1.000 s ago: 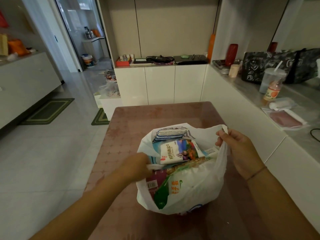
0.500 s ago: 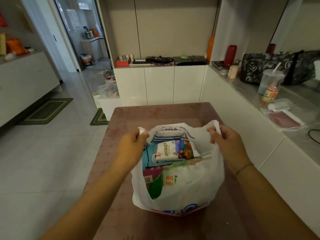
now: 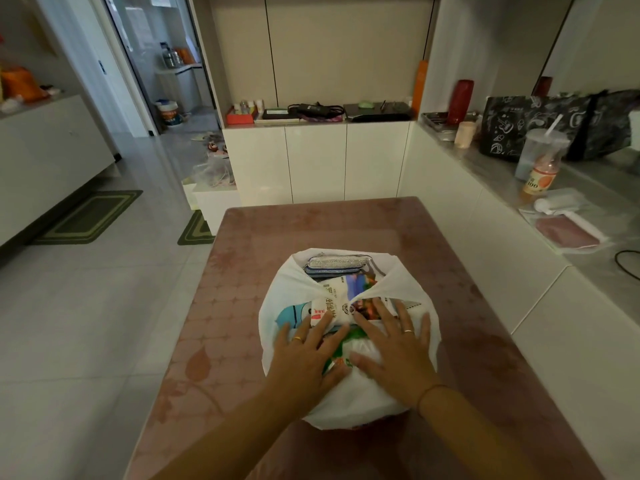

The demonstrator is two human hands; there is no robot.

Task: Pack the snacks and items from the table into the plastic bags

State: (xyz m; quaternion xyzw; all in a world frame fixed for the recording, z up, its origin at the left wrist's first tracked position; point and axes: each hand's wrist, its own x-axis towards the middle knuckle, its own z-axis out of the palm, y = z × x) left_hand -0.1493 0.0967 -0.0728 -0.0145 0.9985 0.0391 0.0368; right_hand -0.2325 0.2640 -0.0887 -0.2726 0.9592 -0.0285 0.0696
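White cabinets fill the upper frame; below them a pink tabletop (image 3: 450, 271) carries a full white bag (image 3: 360, 403) at lower centre. Both hands lie flat on it, fingers spread, each grip apart: left hand (image 3: 304, 362), right hand (image 3: 398, 355). Snack packets (image 3: 332, 303) show at its mouth.

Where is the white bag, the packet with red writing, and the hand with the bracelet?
white plastic bag (image 3: 360, 403), head view, on its near bulging side.
packet with red writing (image 3: 329, 306), head view, on its white front.
right hand (image 3: 394, 355), head view, on its back; bracelet at the wrist.
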